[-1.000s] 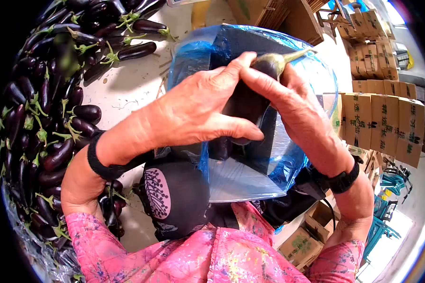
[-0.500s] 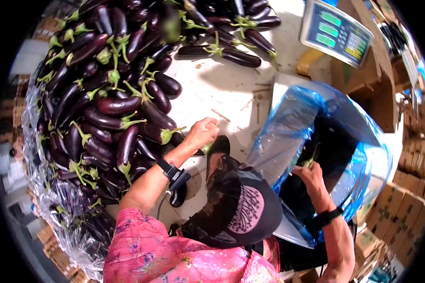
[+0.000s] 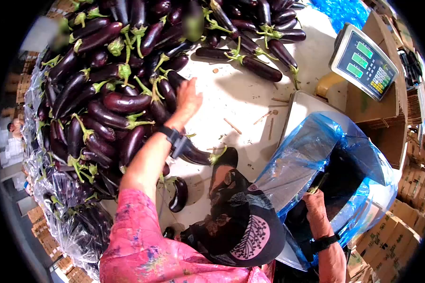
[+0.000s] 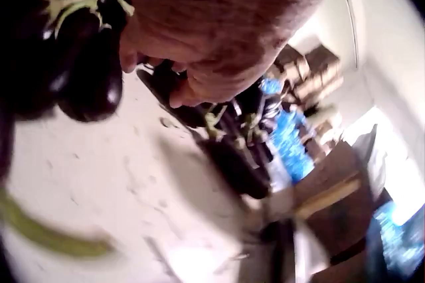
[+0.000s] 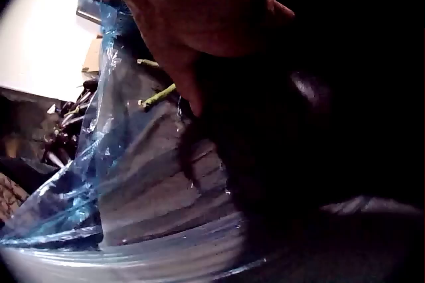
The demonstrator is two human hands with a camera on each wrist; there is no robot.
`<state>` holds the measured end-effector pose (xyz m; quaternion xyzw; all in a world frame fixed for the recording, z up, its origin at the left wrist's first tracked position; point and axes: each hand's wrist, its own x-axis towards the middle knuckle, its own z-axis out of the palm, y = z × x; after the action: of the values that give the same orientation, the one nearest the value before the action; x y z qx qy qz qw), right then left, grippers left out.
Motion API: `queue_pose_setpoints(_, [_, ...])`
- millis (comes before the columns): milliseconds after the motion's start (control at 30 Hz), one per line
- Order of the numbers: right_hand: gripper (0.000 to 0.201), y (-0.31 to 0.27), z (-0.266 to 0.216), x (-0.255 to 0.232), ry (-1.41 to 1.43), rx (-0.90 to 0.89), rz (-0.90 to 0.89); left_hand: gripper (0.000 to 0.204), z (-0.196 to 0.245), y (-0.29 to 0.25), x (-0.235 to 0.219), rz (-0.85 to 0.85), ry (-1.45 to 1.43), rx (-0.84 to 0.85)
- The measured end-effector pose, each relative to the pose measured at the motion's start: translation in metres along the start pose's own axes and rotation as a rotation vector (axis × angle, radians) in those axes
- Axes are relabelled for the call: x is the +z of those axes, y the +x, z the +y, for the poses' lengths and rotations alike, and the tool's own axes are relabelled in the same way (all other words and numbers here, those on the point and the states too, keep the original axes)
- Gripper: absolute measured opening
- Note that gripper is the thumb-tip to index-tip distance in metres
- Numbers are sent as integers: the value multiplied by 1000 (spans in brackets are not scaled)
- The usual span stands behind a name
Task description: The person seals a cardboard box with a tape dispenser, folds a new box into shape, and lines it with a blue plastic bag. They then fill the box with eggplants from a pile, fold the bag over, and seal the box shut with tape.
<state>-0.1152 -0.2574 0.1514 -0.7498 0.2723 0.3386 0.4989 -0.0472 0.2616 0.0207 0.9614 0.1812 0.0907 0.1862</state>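
Observation:
Over the white table, my left hand reaches with loosely bent fingers to the edge of the eggplant pile, beside a dark purple eggplant. In the left wrist view this hand hangs palm down, and a glossy eggplant lies left of its fingertips. My right hand is down inside a box lined with a blue plastic bag. Its fingers grip an eggplant near the green stem; deep shadow hides most of that eggplant. The right wrist view shows the hand beside green stems.
A large pile of eggplants covers the left and far side of the table. A digital scale display stands at the back right before a cardboard box. Broken stems litter the tabletop. Stacked cartons are at the right.
Both hands were together over the bag around an eggplant; they then parted. My left hand moved to the pile and then farther forward along it. The right went down into the bag.

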Motion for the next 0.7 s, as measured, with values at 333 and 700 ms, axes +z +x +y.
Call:
queue_pose_setpoints(333, [19, -16, -18, 19, -74, -40, -125, 53, -65, 48, 28, -509, 785, 362])
queue_pose_setpoints(700, [78, -24, -33, 14, -599, -89, 15, 73, 38, 38, -92, -127, 226, 496])
